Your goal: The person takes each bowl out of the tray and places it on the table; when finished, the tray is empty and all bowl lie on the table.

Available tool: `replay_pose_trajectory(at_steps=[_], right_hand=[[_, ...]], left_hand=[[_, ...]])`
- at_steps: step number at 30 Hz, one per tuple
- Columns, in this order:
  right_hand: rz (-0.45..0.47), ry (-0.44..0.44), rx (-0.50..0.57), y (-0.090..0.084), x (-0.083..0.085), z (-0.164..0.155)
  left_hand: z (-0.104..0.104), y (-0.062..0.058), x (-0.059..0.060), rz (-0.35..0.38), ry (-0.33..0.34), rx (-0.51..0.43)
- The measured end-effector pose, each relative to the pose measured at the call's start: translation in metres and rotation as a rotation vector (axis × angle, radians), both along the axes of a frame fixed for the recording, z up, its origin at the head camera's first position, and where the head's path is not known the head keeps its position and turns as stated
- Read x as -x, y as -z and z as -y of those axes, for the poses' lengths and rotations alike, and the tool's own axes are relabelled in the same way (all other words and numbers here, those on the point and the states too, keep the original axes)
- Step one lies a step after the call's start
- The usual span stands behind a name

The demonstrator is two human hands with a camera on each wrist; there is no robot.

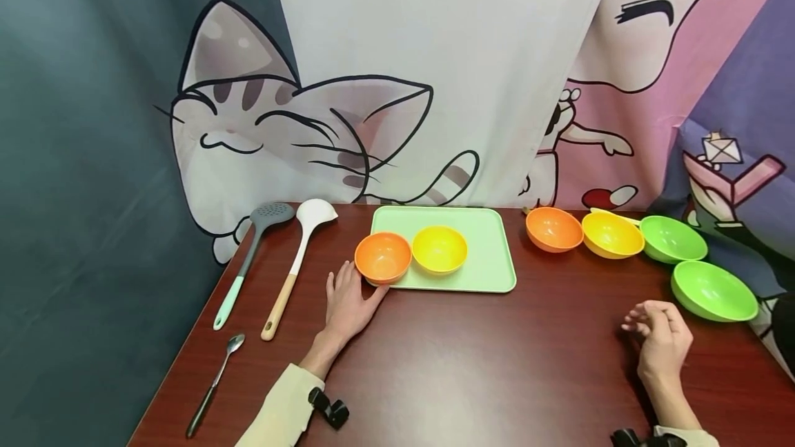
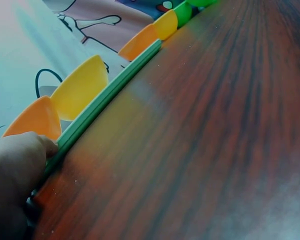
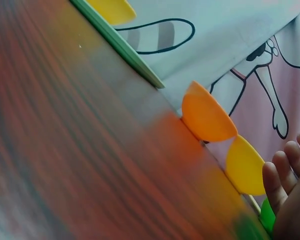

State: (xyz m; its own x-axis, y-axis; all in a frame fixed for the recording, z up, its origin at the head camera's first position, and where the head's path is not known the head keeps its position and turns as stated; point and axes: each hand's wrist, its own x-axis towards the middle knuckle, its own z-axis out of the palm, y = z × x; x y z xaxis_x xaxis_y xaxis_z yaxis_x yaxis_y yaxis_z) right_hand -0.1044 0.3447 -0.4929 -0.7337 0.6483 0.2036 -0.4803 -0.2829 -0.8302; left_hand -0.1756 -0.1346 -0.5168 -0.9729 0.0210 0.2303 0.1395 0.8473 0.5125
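Observation:
My left hand (image 1: 349,308) lies at the front left corner of a light green tray (image 1: 487,274). Its thumb reaches the tray's front edge, just under an orange bowl (image 1: 383,259), and the other fingers spread along the bowl's left side. Whether they touch the bowl is hard to tell. Against that bowl's right side stands a yellow bowl (image 1: 439,250), also on the tray. Over the right part of the table, my right hand (image 1: 664,340) has loosely bent fingers and holds nothing. Nearest to it is a large green bowl (image 1: 714,292).
Along the back right stand another orange bowl (image 1: 555,230), another yellow bowl (image 1: 613,235) and a smaller green bowl (image 1: 673,240). On the left lie a grey slotted skimmer (image 1: 251,254), a white ladle (image 1: 306,233) and a small spoon (image 1: 214,385). A printed curtain (image 1: 497,54) hangs behind.

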Motion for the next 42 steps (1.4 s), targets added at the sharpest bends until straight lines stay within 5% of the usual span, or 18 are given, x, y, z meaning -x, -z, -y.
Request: replay_pose_trajectory(at_steps=[23, 42], right_hand=[[0.076, -0.244, -0.204, 0.006, 0.031, 0.046], [0.114, -0.327, -0.340, 0.010, 0.059, 0.107]], left_hand=[[0.003, 0.004, 0.000, -0.003, 0.009, -0.001], [0.003, 0.002, 0.000, 0.036, 0.007, -0.010]])
